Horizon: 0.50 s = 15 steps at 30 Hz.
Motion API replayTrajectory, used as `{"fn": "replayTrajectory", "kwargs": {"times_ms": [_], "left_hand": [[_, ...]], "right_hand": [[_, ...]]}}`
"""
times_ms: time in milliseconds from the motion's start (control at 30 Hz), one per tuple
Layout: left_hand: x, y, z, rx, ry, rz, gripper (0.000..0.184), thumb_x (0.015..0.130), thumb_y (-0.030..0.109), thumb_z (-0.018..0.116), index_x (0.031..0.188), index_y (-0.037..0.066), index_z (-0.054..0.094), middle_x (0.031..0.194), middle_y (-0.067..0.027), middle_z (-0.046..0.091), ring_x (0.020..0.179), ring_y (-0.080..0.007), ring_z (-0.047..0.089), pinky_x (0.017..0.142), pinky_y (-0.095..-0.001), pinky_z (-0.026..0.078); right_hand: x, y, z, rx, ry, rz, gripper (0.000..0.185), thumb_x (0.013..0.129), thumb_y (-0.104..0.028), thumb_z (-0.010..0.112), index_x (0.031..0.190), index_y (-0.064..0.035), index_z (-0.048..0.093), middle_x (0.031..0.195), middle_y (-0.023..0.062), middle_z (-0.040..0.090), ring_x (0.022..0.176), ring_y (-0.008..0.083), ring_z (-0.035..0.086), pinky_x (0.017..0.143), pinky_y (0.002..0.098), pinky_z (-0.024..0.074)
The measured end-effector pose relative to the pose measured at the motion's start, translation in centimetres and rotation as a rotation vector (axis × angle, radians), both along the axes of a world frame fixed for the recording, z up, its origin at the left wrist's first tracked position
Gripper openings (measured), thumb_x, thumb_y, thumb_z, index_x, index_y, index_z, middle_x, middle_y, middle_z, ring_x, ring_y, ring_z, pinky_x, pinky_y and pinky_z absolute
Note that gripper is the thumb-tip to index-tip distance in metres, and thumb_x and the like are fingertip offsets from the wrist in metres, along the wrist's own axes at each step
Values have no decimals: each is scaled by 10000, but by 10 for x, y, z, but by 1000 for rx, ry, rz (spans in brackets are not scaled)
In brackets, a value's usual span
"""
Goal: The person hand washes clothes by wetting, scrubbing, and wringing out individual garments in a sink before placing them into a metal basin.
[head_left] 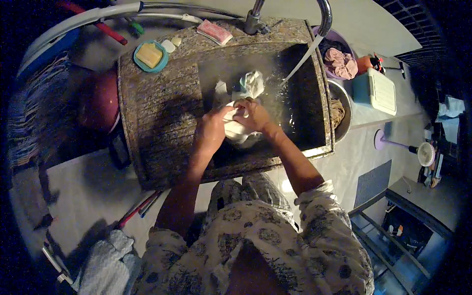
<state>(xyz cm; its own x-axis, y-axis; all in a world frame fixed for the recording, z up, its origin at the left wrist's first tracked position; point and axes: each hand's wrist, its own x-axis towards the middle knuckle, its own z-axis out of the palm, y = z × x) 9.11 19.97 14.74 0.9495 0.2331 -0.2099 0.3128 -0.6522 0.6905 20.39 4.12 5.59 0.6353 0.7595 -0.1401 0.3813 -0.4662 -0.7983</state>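
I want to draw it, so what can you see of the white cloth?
The white cloth looks soft and wet. It is crumpled, with folds poking up beyond the left hand and right hand, which hold it. It lies partly in the water inside the sink. I can't tell its full shape.

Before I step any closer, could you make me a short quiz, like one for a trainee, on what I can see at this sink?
1. True or false: water is running from the faucet into the sink.
2. What do the left hand and right hand hold together?
A) a bowl
B) a white cloth
C) a scrubbing brush
3. Fill in the colour: the yellow bar lies in a ____ dish.

Key: 1. True; 2. B; 3. teal
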Motion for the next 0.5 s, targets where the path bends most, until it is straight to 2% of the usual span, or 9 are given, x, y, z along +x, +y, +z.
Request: {"fn": "replayTrajectory", "kwargs": {"times_ms": [67,133,167,267,300,367,400,433,500], "left_hand": [[-8,11,-5,-6,-203,52,469,847,-102,452,1223,112,633,1126,-193,689,1011,-376,672,860,-442,529],[-7,12,29,-21,-313,38,384,853,-87,453,1142,76,646,1043,-171,706,950,-359,690,842,-409,534],[-7,11,36,-48,-338,41,367,852,-85,452,1121,69,647,1022,-165,707,931,-349,693,837,-395,535],[-4,16,55,-151,-424,19,266,837,-114,447,996,18,614,1006,-166,684,939,-303,685,842,-352,520],[-1,18,55,-200,-485,-18,242,835,-119,449,970,9,603,1009,-169,677,949,-297,678,846,-350,515],[-1,15,64,-345,-530,-38,182,814,-147,462,879,-12,566,1042,-171,651,983,-277,650,852,-339,498],[-1,16,70,-302,-554,-51,185,807,-151,465,870,-10,567,1040,-168,650,977,-272,647,849,-335,498],[-2,18,74,-262,-578,-64,187,800,-154,468,861,-9,568,1038,-164,650,971,-267,645,845,-331,499],[-3,20,82,-224,-584,-61,190,788,-160,474,844,-5,569,1032,-159,648,970,-264,639,843,-333,499]], "right_hand": [[0,-3,17,-125,-4,-25,421,765,-260,762,1141,-116,637,1031,168,663,978,355,647,847,451,531],[-2,-1,36,-236,-72,-73,351,793,-234,740,1113,-125,646,981,159,663,918,351,650,810,434,543],[-2,-4,30,-181,-200,-72,271,843,-184,701,1105,-133,653,1043,153,644,982,327,637,758,401,557],[-3,-9,14,202,-3,-203,226,865,-163,697,1086,-128,666,1149,146,605,1061,307,604,749,387,558],[-2,-7,-1,316,172,-198,175,874,-169,706,1039,-115,682,1206,134,565,1105,293,572,778,366,548],[-17,3,-10,380,212,-194,130,887,-171,706,997,-104,693,1174,118,578,1066,267,578,785,354,538],[-25,9,-12,413,235,-196,112,893,-172,705,976,-99,698,1157,110,584,1047,255,580,789,348,533],[-28,14,7,428,199,-68,150,916,-160,691,1039,-89,644,1129,63,596,1043,193,580,803,329,518],[-39,18,16,468,374,-122,194,924,-139,682,1087,-89,589,1120,40,601,1035,160,576,817,317,507]]}}
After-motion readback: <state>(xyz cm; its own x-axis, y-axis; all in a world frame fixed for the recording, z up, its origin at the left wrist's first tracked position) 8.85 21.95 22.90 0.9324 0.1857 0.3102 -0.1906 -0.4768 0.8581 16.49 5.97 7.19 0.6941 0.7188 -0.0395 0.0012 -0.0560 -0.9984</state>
